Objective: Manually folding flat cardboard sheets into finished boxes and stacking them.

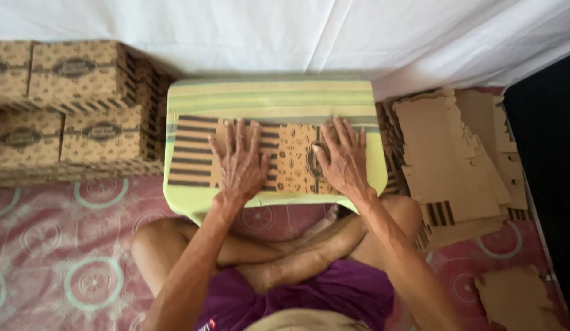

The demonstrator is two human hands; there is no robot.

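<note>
A flat, printed brown cardboard box blank [294,158] lies on a small yellow-green striped table [272,98] in front of me. My left hand [239,160] presses flat on its left part, fingers spread. My right hand [341,158] lies flat on its right part, over a dark oval print. Neither hand grips anything; both palms rest on the cardboard. I sit cross-legged behind the table.
Assembled printed brown boxes [70,110] are stacked at the left against a white sheet [285,30]. A pile of flat cardboard blanks [450,159] lies at the right, with one more blank [515,297] at the lower right. A pink patterned mat [58,257] covers the floor.
</note>
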